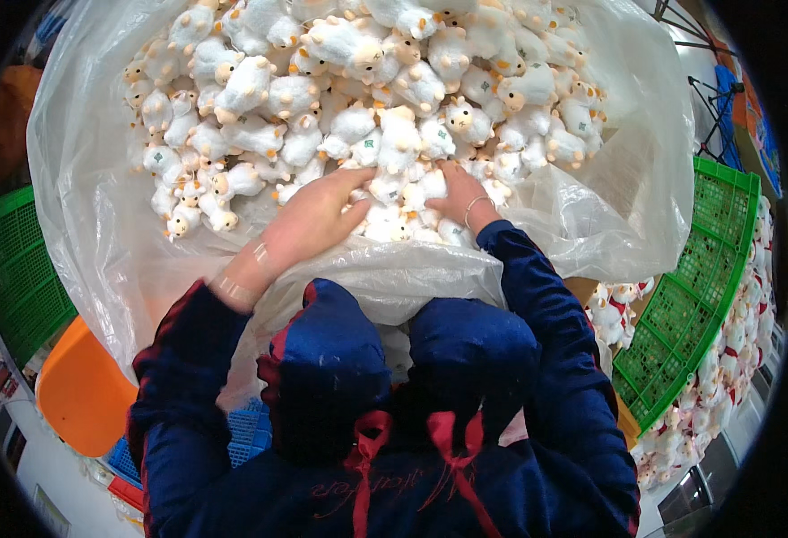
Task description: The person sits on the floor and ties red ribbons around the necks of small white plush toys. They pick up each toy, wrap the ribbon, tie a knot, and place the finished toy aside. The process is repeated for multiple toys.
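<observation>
A big heap of small white plush animal toys (pixel 345 49) with peach snouts and feet and orange ears fills a clear plastic sheet or bag (pixel 98 197) in front of me. My left hand (pixel 318 213) rests against the near edge of the heap, its thumb apart from the outstretched fingers. On the other side, my right hand (pixel 461 195) reaches into the toys, with thumb and fingers apart and some fingertips hidden. Between the two hands lie several toys, one plush toy (pixel 399 139) facing up just beyond them. Neither hand visibly grips one.
Green plastic crates (pixel 694 287) stand at the right and another green crate (pixel 8 255) at the left. An orange plastic seat or tub (pixel 82 394) is near my left elbow. More plush toys with red trim (pixel 712 394) are piled at the far right. The plastic's near edge lies by my knees.
</observation>
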Available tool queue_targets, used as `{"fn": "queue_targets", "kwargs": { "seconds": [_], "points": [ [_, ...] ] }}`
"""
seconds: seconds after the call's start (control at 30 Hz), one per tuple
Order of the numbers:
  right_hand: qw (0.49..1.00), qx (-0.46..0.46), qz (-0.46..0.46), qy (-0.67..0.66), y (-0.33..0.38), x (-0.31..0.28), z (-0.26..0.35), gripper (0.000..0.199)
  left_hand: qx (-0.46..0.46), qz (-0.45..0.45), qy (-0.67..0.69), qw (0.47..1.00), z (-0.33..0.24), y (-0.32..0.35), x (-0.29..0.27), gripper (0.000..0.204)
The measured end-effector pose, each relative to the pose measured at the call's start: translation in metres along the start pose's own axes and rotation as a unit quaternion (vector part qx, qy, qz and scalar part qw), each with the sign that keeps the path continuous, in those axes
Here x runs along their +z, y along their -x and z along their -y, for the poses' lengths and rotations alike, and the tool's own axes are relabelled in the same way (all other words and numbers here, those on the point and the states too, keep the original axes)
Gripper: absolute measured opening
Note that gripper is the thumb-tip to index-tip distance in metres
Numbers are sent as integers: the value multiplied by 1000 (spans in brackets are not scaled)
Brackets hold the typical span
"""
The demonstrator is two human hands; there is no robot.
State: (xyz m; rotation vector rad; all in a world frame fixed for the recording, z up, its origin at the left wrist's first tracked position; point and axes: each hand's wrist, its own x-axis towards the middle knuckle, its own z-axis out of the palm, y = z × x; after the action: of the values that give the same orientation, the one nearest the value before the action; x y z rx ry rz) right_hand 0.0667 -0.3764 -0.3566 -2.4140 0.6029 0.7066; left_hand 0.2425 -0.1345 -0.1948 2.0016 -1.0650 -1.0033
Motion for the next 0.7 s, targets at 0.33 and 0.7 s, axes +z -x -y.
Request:
{"fn": "queue_targets", "kwargs": {
  "seconds": [0.33,0.7],
  "points": [
    [989,97,13,-108,19,-11,-9,77,-207,31,-208,955,93,-102,147,57],
    [941,113,-216,-233,96,-63,13,59,-122,107,-13,987,65,-28,17,64]
  ]
}}
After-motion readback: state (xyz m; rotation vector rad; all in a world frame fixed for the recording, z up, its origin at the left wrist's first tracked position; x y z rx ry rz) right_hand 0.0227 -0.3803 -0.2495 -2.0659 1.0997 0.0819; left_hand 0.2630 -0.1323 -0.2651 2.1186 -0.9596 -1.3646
